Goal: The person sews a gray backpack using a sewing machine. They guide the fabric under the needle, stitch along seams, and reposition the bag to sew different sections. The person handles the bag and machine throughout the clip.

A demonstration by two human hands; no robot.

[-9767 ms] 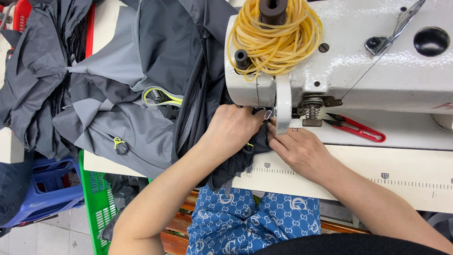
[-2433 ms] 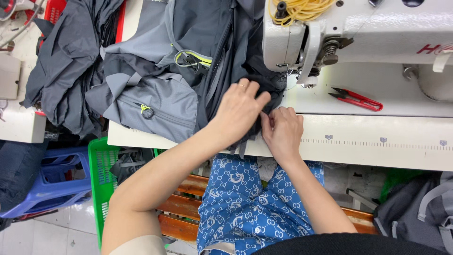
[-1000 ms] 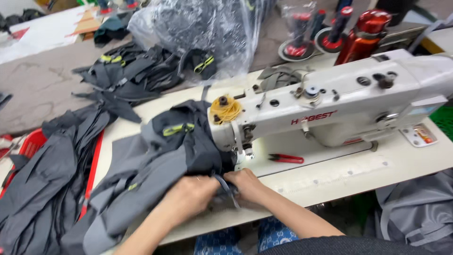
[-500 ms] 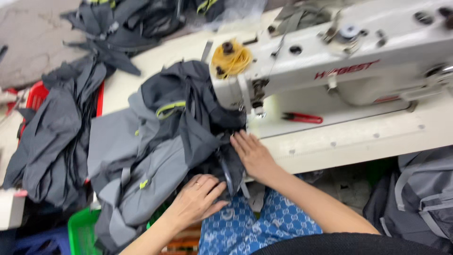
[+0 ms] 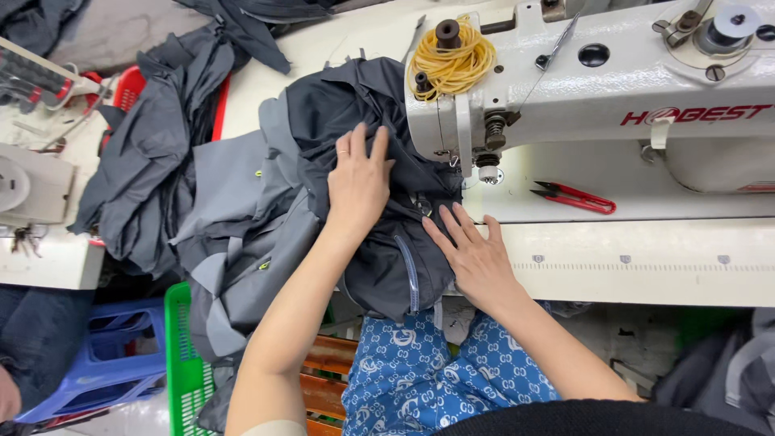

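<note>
A dark grey garment (image 5: 355, 113) with a zipper lies bunched on the white table, just left of the white sewing machine (image 5: 613, 105). My left hand (image 5: 358, 179) rests flat on top of the bunched fabric, fingers spread. My right hand (image 5: 472, 254) lies flat on the fabric's right edge by the table's front, fingers pointing toward the needle area (image 5: 487, 165). Neither hand grips anything. A lighter grey part of the garment (image 5: 242, 218) hangs off to the left.
Red thread snips (image 5: 575, 196) lie on the machine bed to the right. A coil of yellow cord (image 5: 450, 60) sits on the machine head. More dark garments (image 5: 153, 153) pile at the left. A green basket (image 5: 184, 355) and blue stool (image 5: 97, 371) stand below.
My left hand rose from the table's front edge onto the bunched fabric near the machine head. My right hand stayed by the fabric's right edge. The view shifted closer over the machine.
</note>
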